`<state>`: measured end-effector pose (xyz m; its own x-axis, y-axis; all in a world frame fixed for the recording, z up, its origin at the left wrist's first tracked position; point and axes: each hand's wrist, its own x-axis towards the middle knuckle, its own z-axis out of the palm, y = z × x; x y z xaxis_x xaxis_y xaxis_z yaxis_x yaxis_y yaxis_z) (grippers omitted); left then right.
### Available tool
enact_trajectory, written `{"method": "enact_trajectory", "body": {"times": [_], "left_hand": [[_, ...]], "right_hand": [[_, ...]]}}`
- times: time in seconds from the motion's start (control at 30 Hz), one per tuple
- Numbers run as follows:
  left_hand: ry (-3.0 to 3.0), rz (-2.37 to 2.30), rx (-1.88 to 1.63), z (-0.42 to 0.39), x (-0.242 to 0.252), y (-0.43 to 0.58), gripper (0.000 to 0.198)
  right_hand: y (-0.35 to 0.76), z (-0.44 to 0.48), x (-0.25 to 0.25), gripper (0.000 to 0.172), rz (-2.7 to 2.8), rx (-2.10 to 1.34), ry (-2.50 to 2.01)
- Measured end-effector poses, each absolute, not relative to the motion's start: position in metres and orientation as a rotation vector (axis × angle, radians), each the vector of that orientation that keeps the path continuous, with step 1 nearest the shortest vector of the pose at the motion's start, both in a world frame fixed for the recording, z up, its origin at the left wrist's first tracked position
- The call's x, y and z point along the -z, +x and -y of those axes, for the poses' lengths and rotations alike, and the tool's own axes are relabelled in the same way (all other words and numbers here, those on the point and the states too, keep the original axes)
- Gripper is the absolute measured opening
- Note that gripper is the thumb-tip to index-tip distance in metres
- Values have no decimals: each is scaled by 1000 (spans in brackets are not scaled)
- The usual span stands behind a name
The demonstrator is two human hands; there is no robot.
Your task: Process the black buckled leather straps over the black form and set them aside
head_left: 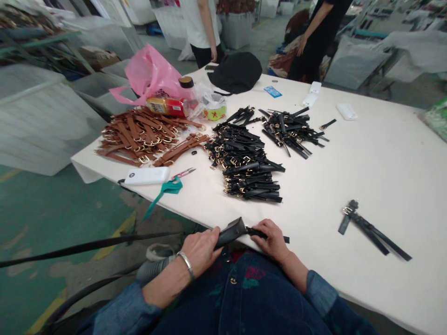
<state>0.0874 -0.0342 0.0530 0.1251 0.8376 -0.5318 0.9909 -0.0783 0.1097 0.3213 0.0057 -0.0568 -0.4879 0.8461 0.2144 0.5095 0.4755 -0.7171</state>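
Observation:
My left hand [200,251], with a bracelet at the wrist, is closed around a black leather bag strap [231,232]. Long black bands trail from it off to the left. At the table's front edge, the fingers of my right hand [271,241] pinch a short black buckle strap [286,239]. The two black pieces meet between my hands; whether they are joined I cannot tell. Ahead lies a stack of black buckle straps [251,170] with gold buckles. A few more black straps [370,232] lie apart on the right.
A brown strap pile [136,135] covers the table's left side, near a white power bank [146,176], thread snips [183,173] and a green ribbon [171,186]. Further back are another black strap pile [291,128], a pink bag [152,72] and a black cap [237,72]. Two people stand beyond.

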Motion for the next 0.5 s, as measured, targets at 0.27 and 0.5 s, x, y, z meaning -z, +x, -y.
{"method": "enact_trajectory", "body": {"times": [0.27,0.5], "left_hand": [[1932,-1798,419,26,-50,110,32],[1938,-1813,443,39,-53,95,32]], "right_hand": [[322,-5,61,21,2148,-775,-1137],[321,-4,61,22,2154,-789,-1113]]}}
